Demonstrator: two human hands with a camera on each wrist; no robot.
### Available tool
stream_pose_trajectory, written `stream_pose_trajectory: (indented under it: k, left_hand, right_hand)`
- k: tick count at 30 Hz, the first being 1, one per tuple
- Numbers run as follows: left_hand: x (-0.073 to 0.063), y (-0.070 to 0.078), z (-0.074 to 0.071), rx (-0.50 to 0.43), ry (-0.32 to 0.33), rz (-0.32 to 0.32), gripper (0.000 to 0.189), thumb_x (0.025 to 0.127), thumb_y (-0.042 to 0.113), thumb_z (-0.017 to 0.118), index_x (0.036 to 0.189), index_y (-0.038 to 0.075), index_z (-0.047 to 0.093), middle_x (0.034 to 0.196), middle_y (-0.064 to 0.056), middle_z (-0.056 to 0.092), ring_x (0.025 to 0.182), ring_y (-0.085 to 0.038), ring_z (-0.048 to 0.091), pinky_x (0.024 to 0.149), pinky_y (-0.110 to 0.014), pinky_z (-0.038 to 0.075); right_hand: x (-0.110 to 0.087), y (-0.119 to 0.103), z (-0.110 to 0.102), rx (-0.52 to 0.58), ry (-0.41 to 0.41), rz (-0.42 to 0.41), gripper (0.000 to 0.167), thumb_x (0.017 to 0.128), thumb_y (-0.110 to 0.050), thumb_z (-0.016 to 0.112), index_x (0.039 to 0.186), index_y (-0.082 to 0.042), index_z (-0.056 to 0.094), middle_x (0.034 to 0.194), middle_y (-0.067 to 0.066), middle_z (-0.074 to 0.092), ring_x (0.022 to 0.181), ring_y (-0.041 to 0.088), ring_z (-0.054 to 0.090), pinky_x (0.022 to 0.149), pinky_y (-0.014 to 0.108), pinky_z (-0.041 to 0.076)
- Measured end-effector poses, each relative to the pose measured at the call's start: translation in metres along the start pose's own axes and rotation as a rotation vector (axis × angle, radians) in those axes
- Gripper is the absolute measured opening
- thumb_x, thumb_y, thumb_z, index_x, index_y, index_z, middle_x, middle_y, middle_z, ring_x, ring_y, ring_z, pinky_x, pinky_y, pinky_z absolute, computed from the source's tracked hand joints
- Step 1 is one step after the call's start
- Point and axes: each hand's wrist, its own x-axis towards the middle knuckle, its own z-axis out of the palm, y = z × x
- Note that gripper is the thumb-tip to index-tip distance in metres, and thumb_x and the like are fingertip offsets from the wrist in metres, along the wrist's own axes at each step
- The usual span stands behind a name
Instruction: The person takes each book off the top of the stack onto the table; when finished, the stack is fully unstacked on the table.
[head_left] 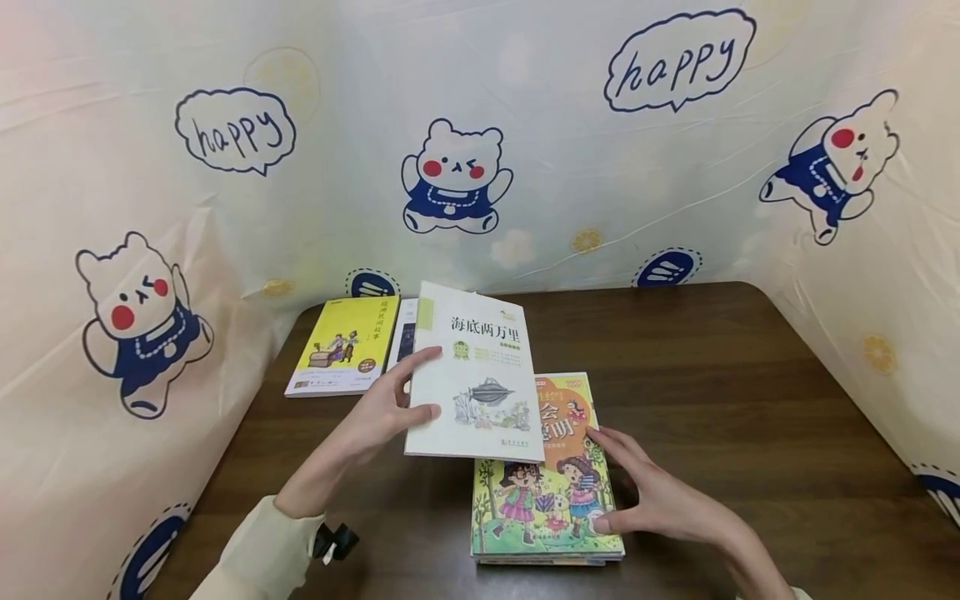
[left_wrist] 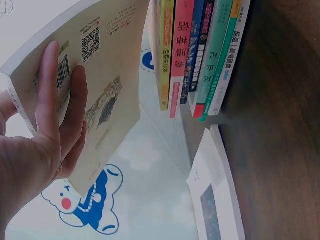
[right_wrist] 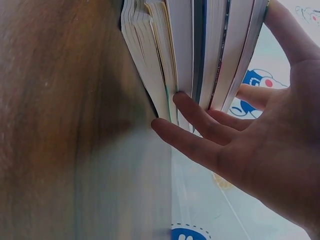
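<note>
My left hand [head_left: 390, 404] grips a white book [head_left: 487, 425] by its left side, with the thumb on the front cover. In the left wrist view, fingers [left_wrist: 49, 100] lie against its back cover near the barcode. The book is raised and tilted, overlapping a stack of books topped by an orange and green picture book [head_left: 551, 508]. My right hand [head_left: 660, 496] rests at the right side of this stack, its thumb on the top cover. The right wrist view shows its fingers [right_wrist: 200, 117] spread along the page edges of the stack [right_wrist: 185, 50].
A yellow book [head_left: 348, 342] lies at the back left of the dark wooden table [head_left: 697, 400]. Beside it is another pale book [head_left: 406, 333], partly hidden behind the raised one. A patterned cloth [head_left: 555, 192] hangs around the back and sides.
</note>
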Motion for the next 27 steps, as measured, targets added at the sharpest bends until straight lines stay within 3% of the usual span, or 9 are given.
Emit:
stream_pose_trajectory:
  k: [7, 20, 27]
  left_hand:
    - [0.009, 0.0, -0.002, -0.015, 0.004, 0.002, 0.077, 0.088, -0.003, 0.063, 0.152, 0.015, 0.024, 0.136, -0.024, 0.044, 0.099, -0.031, 0.066, 0.074, -0.039, 0.056]
    - [0.033, -0.003, -0.01, -0.029, 0.08, -0.01, 0.076, 0.085, -0.008, 0.061, 0.15, 0.013, 0.028, 0.134, -0.024, 0.043, 0.092, -0.029, 0.066, 0.07, -0.038, 0.057]
    - [0.046, -0.007, -0.014, -0.03, 0.118, -0.039, 0.077, 0.086, -0.007, 0.061, 0.152, 0.015, 0.027, 0.134, -0.023, 0.044, 0.099, -0.029, 0.063, 0.071, -0.036, 0.056]
  right_hand:
    - [0.0, 0.0, 0.0, 0.004, -0.004, 0.019, 0.1, 0.076, -0.04, 0.08, 0.154, -0.03, 0.019, 0.154, 0.017, 0.013, 0.131, 0.043, 0.029, 0.096, 0.061, 0.037]
    - [-0.001, 0.002, -0.001, 0.013, -0.01, 0.01, 0.099, 0.077, -0.038, 0.08, 0.154, -0.029, 0.019, 0.154, 0.016, 0.013, 0.131, 0.042, 0.028, 0.095, 0.061, 0.036]
    - [0.0, 0.003, 0.0, 0.025, -0.012, 0.007, 0.099, 0.077, -0.037, 0.079, 0.154, -0.03, 0.018, 0.154, 0.016, 0.013, 0.132, 0.042, 0.029, 0.096, 0.06, 0.037]
